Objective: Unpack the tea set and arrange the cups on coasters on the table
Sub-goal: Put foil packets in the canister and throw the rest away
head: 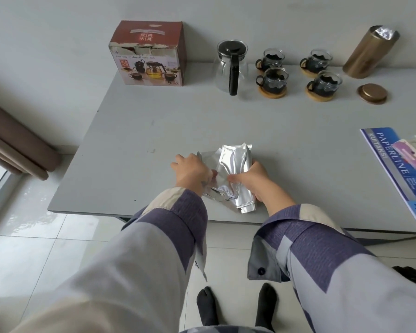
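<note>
Several silver foil packets point(233, 169) lie bunched near the front edge of the grey table point(154, 131). My left hand point(192, 173) grips their left side and my right hand point(252, 180) grips their right side. At the back stand a glass teapot point(231, 68) with a black lid and handle, and several glass cups with black holders, each on a round wooden coaster: one cup point(273, 81) on a coaster point(272, 92), another cup point(324, 84) to its right. The red tea-set box point(149, 54) stands at the back left, its top torn open.
A gold canister point(370, 52) leans against the wall at the back right, its gold lid point(372, 93) lying flat on the table in front. A blue Paperline pad point(399, 171) with small cards on it lies at the right edge. A brown curtain point(17, 145) hangs at left.
</note>
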`<state>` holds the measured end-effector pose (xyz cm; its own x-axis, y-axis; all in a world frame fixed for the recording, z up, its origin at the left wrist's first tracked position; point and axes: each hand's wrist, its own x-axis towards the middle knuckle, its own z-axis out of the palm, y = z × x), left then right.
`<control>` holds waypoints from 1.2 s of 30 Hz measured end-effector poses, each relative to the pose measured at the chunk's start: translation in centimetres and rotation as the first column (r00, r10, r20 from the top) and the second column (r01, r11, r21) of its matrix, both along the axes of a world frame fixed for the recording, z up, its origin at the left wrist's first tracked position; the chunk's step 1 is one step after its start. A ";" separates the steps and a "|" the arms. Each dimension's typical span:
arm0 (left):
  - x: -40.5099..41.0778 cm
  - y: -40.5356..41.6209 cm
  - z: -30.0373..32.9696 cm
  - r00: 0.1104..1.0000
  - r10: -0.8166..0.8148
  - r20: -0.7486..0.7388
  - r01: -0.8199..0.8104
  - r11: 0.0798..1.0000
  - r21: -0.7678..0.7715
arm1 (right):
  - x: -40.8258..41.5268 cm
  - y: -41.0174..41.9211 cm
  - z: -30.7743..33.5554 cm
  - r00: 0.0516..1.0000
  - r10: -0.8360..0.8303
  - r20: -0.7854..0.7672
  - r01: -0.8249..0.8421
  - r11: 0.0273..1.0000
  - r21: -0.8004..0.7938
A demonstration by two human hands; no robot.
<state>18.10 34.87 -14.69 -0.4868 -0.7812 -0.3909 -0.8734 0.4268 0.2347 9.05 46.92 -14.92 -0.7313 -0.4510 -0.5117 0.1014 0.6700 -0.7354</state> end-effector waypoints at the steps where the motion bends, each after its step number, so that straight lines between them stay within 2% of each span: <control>1: -0.1 0.3 -0.1 1.000 0.021 -0.006 -0.021 1.000 0.012 | 0.1 0.0 0.0 1.000 0.004 -0.004 -0.004 1.000 0.009; 5: -0.2 0.9 0.3 0.957 0.255 -0.139 -0.218 0.947 0.235 | 0.0 0.2 0.1 1.000 0.016 -0.005 -0.016 0.999 0.043; 7: -0.3 0.8 0.6 0.932 0.314 -0.182 -0.240 0.909 0.340 | -0.1 0.4 0.1 1.000 -0.002 0.011 0.002 1.000 0.031; 11: -0.4 0.9 1.0 0.844 0.500 -0.192 -0.285 0.723 0.630 | -0.5 0.7 0.2 0.996 -0.028 0.090 0.029 0.999 -0.014; 15: -1.0 2.0 1.7 0.930 0.339 -0.143 -0.189 0.772 0.607 | -0.5 0.9 0.3 0.995 -0.018 0.099 0.021 0.999 -0.028; 20: -1.5 2.7 2.4 0.956 0.253 -0.146 -0.144 0.843 0.518 | -0.2 0.9 0.1 0.993 -0.055 0.101 0.062 0.996 -0.068; 25: -0.7 2.9 2.7 0.891 0.393 -0.225 -0.152 0.728 0.669 | -0.5 1.6 0.9 0.974 -0.131 0.187 0.154 0.981 -0.115; 31: -4.2 4.4 6.5 0.817 0.362 -0.449 0.016 0.764 0.645 | -4.0 4.7 5.2 0.940 -0.250 0.232 0.313 0.902 -0.297; 36: -8.9 9.1 9.9 0.796 0.278 -0.538 0.164 0.756 0.634 | -8.2 11.2 9.6 0.911 -0.288 0.293 0.384 0.853 -0.354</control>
